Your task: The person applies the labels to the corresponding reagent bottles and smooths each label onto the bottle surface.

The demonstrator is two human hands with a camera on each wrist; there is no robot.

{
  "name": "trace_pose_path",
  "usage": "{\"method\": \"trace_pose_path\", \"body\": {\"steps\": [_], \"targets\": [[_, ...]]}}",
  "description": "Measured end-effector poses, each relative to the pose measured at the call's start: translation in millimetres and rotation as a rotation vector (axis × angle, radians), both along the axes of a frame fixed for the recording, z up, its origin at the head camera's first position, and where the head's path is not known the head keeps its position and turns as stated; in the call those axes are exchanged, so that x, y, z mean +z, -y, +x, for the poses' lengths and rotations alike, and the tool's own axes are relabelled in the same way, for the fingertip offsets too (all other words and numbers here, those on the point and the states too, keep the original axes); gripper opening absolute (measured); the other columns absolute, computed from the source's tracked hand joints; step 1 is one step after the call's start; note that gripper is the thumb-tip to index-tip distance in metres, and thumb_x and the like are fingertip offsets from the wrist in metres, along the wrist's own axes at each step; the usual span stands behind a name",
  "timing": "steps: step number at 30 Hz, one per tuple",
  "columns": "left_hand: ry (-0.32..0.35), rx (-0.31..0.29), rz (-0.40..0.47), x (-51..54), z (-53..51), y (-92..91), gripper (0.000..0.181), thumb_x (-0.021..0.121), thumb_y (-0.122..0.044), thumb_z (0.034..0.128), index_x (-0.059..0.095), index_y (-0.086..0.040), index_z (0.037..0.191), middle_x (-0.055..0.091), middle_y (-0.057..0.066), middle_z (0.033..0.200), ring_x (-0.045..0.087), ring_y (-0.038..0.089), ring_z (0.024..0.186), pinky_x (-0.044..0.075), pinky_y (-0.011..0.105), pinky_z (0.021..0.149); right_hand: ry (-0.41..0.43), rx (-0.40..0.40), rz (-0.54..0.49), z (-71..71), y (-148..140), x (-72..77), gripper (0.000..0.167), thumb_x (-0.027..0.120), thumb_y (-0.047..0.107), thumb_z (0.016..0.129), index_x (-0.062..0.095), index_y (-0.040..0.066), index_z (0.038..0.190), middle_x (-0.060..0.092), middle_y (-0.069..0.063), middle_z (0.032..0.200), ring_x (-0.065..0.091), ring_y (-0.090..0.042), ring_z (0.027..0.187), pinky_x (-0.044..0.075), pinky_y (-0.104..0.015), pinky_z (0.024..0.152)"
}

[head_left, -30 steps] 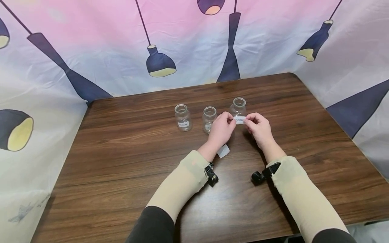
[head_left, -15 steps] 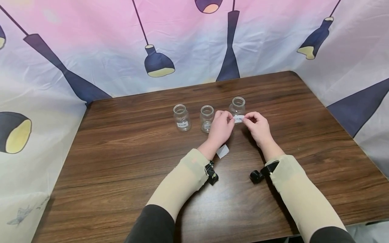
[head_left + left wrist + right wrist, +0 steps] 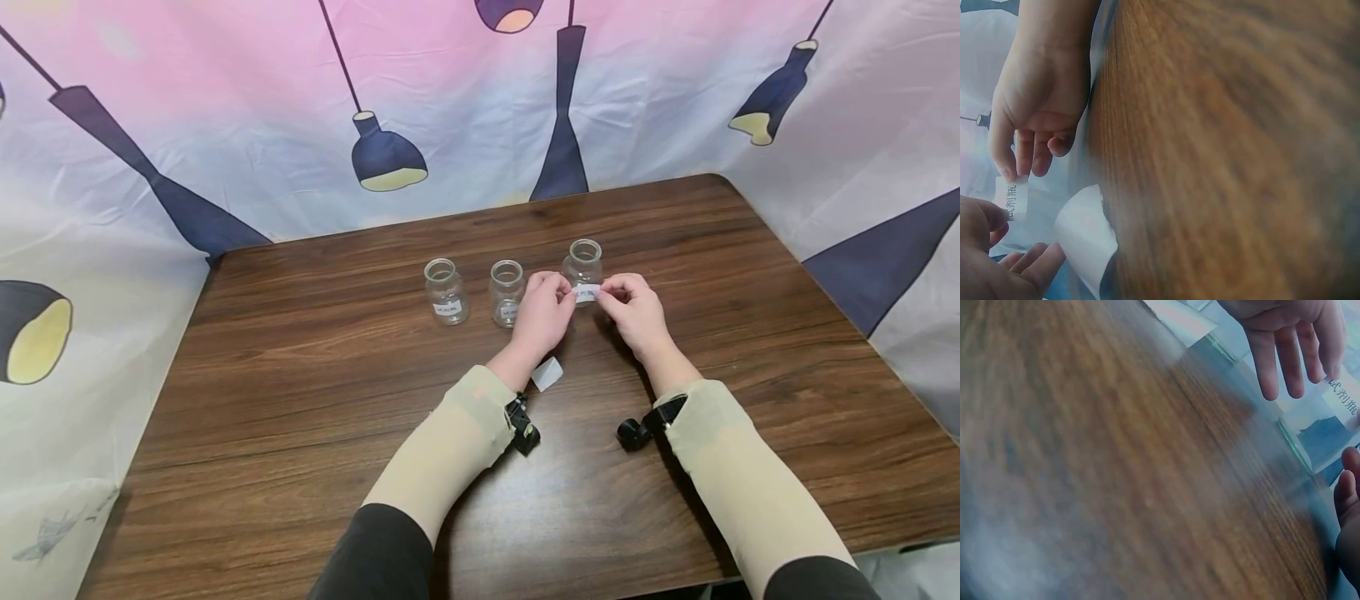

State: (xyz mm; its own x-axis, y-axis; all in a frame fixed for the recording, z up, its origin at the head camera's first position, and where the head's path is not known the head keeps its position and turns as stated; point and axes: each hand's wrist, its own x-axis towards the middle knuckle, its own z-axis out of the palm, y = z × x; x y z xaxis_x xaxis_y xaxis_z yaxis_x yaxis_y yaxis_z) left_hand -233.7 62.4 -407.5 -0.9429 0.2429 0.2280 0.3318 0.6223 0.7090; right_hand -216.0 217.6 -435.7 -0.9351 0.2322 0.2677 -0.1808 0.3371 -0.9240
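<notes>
My left hand [image 3: 542, 321] and right hand [image 3: 636, 315] pinch opposite ends of a small white printed label [image 3: 587, 292]. It is stretched level in front of a clear glass jar [image 3: 582, 254], the rightmost of three. The right wrist view shows the label [image 3: 1340, 394] over the jar's glass [image 3: 1319, 440]; I cannot tell whether it touches along its whole length. In the left wrist view, dark characters stand on the label [image 3: 1012, 199]. Left of my left hand, a second jar [image 3: 506, 287] and a third jar [image 3: 445, 287] stand upright, both bearing similar labels.
A white scrap of paper [image 3: 547, 374], curled up in the left wrist view, lies on the wooden table [image 3: 300, 400] beside my left wrist. A patterned cloth [image 3: 465, 100] hangs behind the table's back edge. Dark wrist cameras sit on both forearms.
The head view has shifted slightly. The label is held a little flatter toward the jar; both hands keep their pinch and barely move.
</notes>
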Motion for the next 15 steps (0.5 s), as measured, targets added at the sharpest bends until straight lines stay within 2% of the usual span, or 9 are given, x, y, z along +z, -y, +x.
{"method": "trace_pose_path", "body": {"steps": [8,12,15], "targets": [[-0.011,0.004,0.020,-3.3,-1.8,0.4,0.006,0.063,-0.014,0.0883,0.060,-0.009,0.088,0.052,0.007,0.118,0.055,0.018,0.098,0.044,0.027,0.082,-0.037,0.018,0.063,-0.7,-0.8,-2.2,0.012,0.066,0.004,0.083,0.063,-0.007,0.088,0.053,-0.015,0.108,0.048,-0.017,0.100,0.038,-0.018,0.080],[-0.004,-0.005,0.041,-3.9,-3.3,0.0,0.006,0.063,-0.014,0.0880,0.060,-0.008,0.088,0.052,0.007,0.120,0.057,0.017,0.094,0.045,0.026,0.080,-0.021,0.008,0.055,-0.9,-1.2,-1.5,0.013,0.066,0.005,0.084,0.064,-0.007,0.089,0.056,-0.017,0.110,0.050,-0.014,0.097,0.038,-0.017,0.079],[0.004,-0.013,0.058,-4.7,-4.1,-0.3,0.007,0.063,-0.014,0.0878,0.060,-0.007,0.088,0.052,0.007,0.121,0.057,0.016,0.093,0.044,0.025,0.080,0.004,-0.004,0.045,-0.9,-1.6,-1.0,0.014,0.066,0.006,0.084,0.063,-0.005,0.091,0.059,-0.017,0.113,0.052,-0.008,0.091,0.040,-0.015,0.071]]}}
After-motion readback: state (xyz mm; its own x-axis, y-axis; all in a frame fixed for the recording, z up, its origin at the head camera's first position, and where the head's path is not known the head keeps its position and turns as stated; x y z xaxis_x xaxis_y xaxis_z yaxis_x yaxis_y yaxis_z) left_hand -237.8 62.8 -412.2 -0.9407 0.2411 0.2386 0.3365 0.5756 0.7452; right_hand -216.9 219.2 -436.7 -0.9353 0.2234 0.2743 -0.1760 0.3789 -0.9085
